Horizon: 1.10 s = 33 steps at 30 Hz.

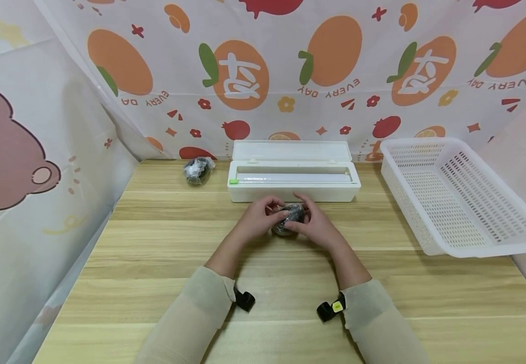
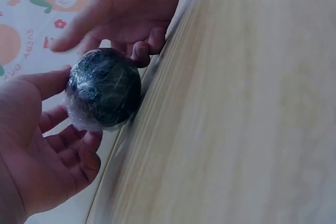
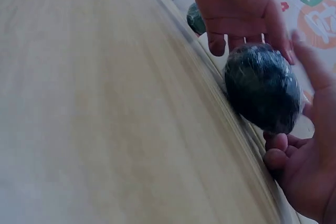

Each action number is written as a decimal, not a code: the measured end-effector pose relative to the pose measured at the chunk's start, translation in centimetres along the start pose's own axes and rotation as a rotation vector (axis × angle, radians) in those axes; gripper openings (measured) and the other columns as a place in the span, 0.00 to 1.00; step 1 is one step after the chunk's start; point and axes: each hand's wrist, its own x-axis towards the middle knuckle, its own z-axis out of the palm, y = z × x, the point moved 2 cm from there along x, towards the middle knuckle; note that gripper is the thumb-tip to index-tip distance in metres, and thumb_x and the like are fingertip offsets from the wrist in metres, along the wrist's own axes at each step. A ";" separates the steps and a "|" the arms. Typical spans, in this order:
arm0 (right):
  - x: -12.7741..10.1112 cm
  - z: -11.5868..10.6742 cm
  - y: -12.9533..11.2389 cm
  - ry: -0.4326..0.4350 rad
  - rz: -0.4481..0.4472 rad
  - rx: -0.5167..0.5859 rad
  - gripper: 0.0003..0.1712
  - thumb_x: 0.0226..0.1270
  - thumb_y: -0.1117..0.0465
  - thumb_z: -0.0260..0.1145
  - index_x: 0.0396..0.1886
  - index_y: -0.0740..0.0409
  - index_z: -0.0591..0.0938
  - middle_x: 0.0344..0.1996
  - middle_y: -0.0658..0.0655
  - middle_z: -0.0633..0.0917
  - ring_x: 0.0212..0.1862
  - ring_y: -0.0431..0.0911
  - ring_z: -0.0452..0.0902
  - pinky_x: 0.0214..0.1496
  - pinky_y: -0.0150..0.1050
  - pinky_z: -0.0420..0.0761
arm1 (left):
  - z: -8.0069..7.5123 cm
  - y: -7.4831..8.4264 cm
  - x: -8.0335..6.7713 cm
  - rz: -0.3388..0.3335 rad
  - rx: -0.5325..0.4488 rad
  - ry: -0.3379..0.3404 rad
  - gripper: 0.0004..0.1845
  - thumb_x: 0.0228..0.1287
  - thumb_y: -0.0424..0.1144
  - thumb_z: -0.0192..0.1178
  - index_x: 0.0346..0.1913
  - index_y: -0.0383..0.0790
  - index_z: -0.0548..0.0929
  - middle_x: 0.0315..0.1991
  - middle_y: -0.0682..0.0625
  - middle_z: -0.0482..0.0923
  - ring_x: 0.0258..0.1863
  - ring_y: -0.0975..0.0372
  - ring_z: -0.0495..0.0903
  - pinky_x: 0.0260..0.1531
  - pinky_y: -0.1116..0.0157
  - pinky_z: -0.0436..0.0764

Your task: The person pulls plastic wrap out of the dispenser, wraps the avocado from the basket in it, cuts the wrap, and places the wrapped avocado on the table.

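A dark round ball wrapped in clear cling film [image 1: 293, 214] sits just above the wooden table [image 1: 154, 253] at its middle. My left hand [image 1: 263, 216] cups it from the left, with the thumb on top and the fingers curled under it. My right hand [image 1: 312, 222] holds it from the right with curled fingertips. In the left wrist view the wrapped ball [image 2: 104, 88] lies between my left hand [image 2: 58, 129] and my right hand [image 2: 131, 19]. The right wrist view shows the wrapped ball [image 3: 262, 87] against my right hand [image 3: 302, 177], with my left hand [image 3: 236, 14] above it.
A white cling film dispenser box [image 1: 293, 174] stands open right behind the hands. A second film-wrapped dark ball [image 1: 198, 170] lies at the back left and shows again as the second ball [image 3: 195, 18]. A white perforated basket [image 1: 454, 197] sits at the right. Patterned cloth walls close in the table.
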 end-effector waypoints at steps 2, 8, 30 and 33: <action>-0.1 -0.2 0.1 0.016 0.027 0.069 0.36 0.67 0.40 0.64 0.72 0.43 0.67 0.43 0.58 0.77 0.33 0.48 0.72 0.32 0.40 0.76 | 0.0 -0.1 0.0 -0.006 0.008 -0.014 0.17 0.68 0.46 0.62 0.54 0.42 0.80 0.41 0.47 0.80 0.41 0.57 0.79 0.42 0.60 0.79; 0.0 -0.6 0.2 0.158 0.146 0.269 0.20 0.76 0.50 0.52 0.54 0.54 0.82 0.34 0.58 0.80 0.20 0.45 0.70 0.20 0.36 0.76 | 0.2 -0.1 0.0 0.033 0.034 -0.081 0.22 0.72 0.46 0.58 0.66 0.48 0.74 0.45 0.46 0.81 0.44 0.56 0.80 0.45 0.57 0.80; 0.1 -0.5 -0.1 0.458 0.078 0.174 0.15 0.75 0.53 0.52 0.45 0.60 0.77 0.45 0.61 0.80 0.48 0.51 0.74 0.52 0.43 0.73 | 2.5 1.1 0.0 0.119 0.257 -0.031 0.21 0.77 0.40 0.49 0.68 0.53 0.74 0.63 0.48 0.77 0.64 0.54 0.75 0.66 0.55 0.70; 0.2 -0.6 -0.3 0.433 0.057 0.271 0.13 0.70 0.63 0.52 0.45 0.64 0.80 0.47 0.62 0.80 0.48 0.48 0.73 0.50 0.37 0.72 | 2.5 1.0 0.0 0.079 0.242 -0.021 0.21 0.76 0.39 0.49 0.68 0.54 0.75 0.64 0.49 0.77 0.65 0.55 0.74 0.66 0.55 0.70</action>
